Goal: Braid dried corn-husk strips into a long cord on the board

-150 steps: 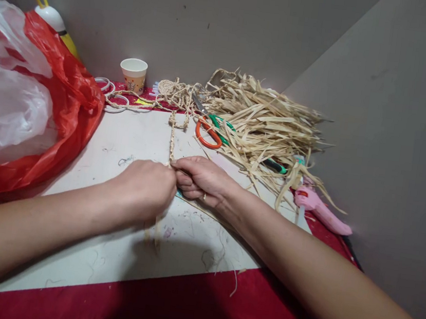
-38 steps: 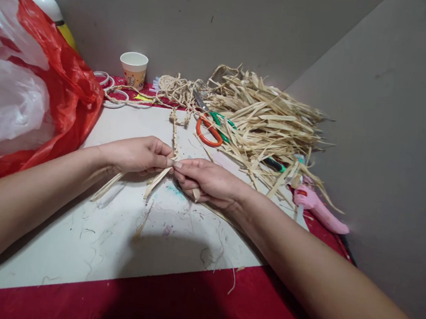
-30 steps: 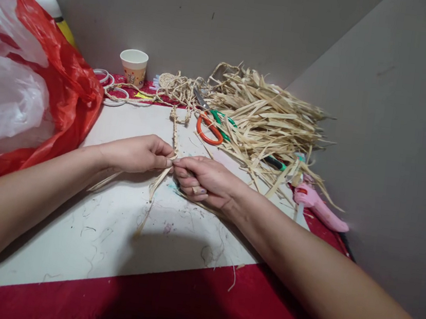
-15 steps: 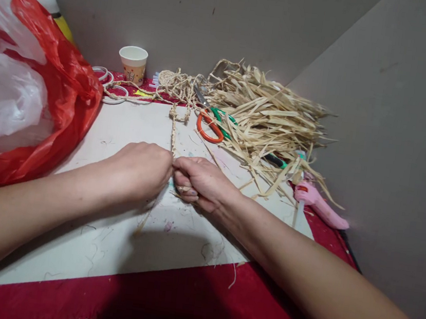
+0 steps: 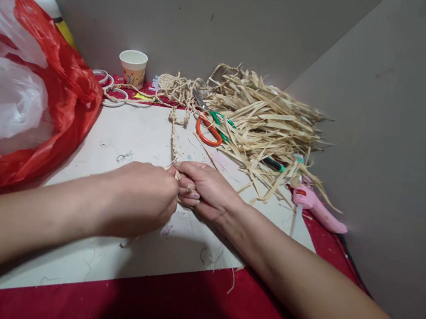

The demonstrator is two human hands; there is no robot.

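A braided straw cord runs down over the white board toward my two hands. My right hand is closed with thumb and finger pinching the near end of the cord, and bits of pale strand show between its fingers. Pressed up against it, my left hand is closed too, back of the hand upward, on the loose straw strands; its fingertips are mostly hidden. Beyond the hands lie scissors with one orange and one green handle loop, partly under the dry straw pile.
At the left bulges a red and white plastic bag. A paper cup, white rings and tangled cord line the back. On the right, a pink glue gun rests on the red cloth. Grey walls rise behind.
My left hand has moved toward me and slightly right, now overlapping the front of my right hand's fingers. My right hand has shifted slightly right and nearer, still pinching the cord.
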